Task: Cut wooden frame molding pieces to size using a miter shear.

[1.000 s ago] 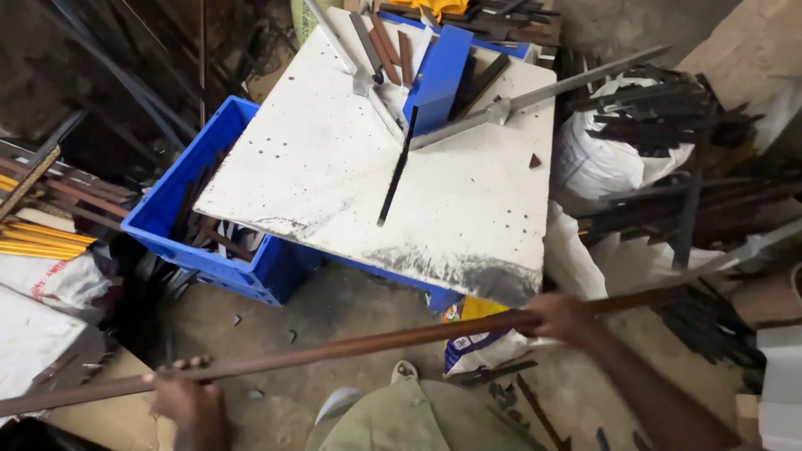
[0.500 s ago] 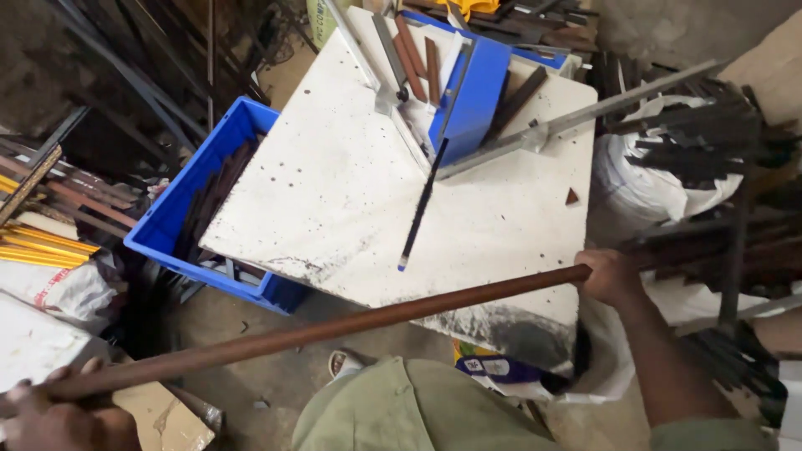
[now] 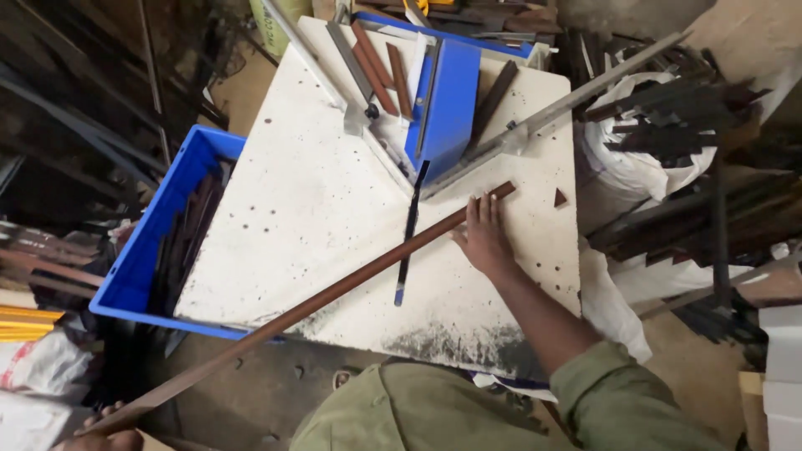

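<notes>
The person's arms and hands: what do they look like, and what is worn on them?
Both hands are bare, with no gloves. The right hand leads to a bare forearm, and an olive-green sleeve is pushed up near the elbow. The left hand shows only partly at the bottom edge; its sleeve is out of view.

Brown strip [image 3: 334, 288], speckled white board [image 3: 317, 209]

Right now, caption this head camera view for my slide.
Right hand presses a long brown wooden strip onto the white worktable; left hand holds its far end.
</notes>
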